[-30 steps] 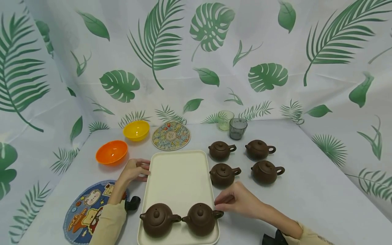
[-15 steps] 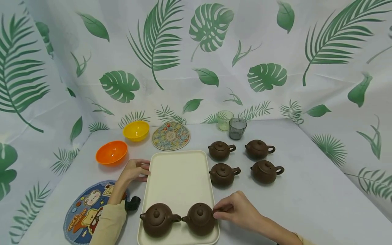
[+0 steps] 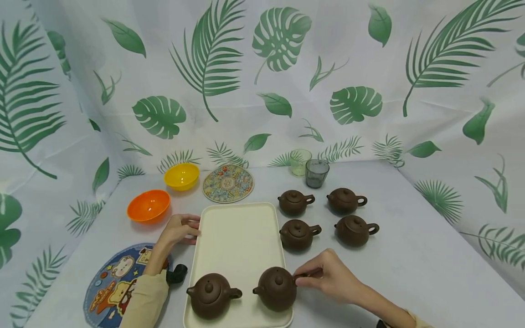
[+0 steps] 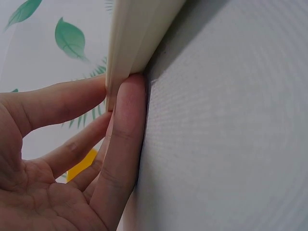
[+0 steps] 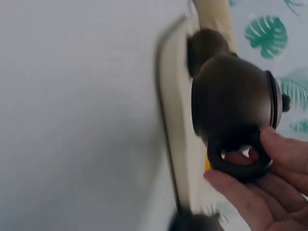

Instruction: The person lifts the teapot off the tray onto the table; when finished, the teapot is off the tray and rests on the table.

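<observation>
My right hand (image 3: 334,278) pinches the loop handle of a dark brown teapot (image 3: 277,289) over the near right corner of the cream tray (image 3: 235,237). In the right wrist view, fingers and thumb grip that handle (image 5: 243,171), and the pot's base looks raised off the tray. A second brown teapot (image 3: 211,297) sits on the tray's near left part, spout to the left. My left hand (image 3: 178,228) holds the tray's left edge; in the left wrist view its fingers pinch the tray rim (image 4: 127,43) from above and below.
Several more brown teapots (image 3: 295,234) stand right of the tray. Behind them are a grey glass (image 3: 316,174) and a green glass (image 3: 298,169). A patterned round mat (image 3: 228,183), yellow bowl (image 3: 182,176) and orange bowl (image 3: 148,207) lie back left; a blue mat (image 3: 110,278) lies front left.
My right hand has taken hold of the right teapot's handle and lifted the pot a little, moving it to the right, away from the left teapot. My left hand stays put.
</observation>
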A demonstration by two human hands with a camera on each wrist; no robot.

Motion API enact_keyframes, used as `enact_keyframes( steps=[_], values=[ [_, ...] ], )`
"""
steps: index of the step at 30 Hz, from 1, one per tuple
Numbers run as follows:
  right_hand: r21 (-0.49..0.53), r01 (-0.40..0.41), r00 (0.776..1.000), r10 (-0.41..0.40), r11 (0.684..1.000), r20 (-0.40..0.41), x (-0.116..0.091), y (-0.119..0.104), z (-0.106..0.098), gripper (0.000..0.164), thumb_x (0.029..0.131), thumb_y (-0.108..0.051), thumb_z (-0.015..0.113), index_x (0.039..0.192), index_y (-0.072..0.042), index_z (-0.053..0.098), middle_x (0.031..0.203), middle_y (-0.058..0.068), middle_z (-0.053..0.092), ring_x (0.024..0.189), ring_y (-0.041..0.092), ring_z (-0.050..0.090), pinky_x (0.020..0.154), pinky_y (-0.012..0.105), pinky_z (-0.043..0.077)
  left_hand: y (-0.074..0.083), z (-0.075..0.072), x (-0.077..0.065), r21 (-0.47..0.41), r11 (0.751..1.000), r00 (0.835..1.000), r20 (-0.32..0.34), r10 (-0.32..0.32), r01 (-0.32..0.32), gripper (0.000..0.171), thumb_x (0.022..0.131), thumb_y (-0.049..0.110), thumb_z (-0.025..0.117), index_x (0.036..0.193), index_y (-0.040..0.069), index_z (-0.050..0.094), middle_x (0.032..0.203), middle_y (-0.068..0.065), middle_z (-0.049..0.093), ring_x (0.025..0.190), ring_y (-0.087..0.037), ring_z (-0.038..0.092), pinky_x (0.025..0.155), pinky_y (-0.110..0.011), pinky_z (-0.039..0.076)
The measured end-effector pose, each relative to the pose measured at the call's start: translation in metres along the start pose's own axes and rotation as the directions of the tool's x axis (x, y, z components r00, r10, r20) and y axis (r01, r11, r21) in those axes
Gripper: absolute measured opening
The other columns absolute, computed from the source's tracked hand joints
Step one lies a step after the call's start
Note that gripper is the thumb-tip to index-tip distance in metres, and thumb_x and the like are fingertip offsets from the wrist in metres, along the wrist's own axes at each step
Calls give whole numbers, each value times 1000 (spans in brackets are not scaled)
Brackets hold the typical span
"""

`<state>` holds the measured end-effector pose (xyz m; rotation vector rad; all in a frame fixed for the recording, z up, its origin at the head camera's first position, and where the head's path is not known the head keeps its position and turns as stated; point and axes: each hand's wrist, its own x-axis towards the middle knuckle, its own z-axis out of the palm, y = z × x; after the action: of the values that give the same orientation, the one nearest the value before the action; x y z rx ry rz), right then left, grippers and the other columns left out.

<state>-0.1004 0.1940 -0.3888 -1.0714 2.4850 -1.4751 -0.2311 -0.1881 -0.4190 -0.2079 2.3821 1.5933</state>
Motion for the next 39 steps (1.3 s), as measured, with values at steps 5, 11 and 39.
enact_keyframes(
  steps=[5,11,39],
  values=[
    [-29,13,1000,-14,999,-20,-16,4,-34,12,82,-1,71,93,1,75,87,8,74,80,3,68,62,26,59,1,0,0,3,1000,1000,5,3,-3,49,78,-5,69,125,-9,55,104,-22,67,72,-18,65,64,-35,60],
    [-88,30,999,-33,996,-39,-42,18,-74,18,78,8,71,94,0,75,88,5,75,81,3,68,60,24,58,0,1,-1,7,1000,1000,2,-8,8,49,78,-5,68,125,-8,55,104,-22,67,72,-18,65,64,-35,60],
    [-110,-138,986,126,984,-108,-106,65,-131,19,80,11,66,94,1,75,92,-9,73,81,2,69,62,19,57,1,0,0,-8,1000,1000,3,-1,1,47,79,-6,67,124,-9,55,101,-20,67,71,-18,65,64,-35,60]
  ],
)
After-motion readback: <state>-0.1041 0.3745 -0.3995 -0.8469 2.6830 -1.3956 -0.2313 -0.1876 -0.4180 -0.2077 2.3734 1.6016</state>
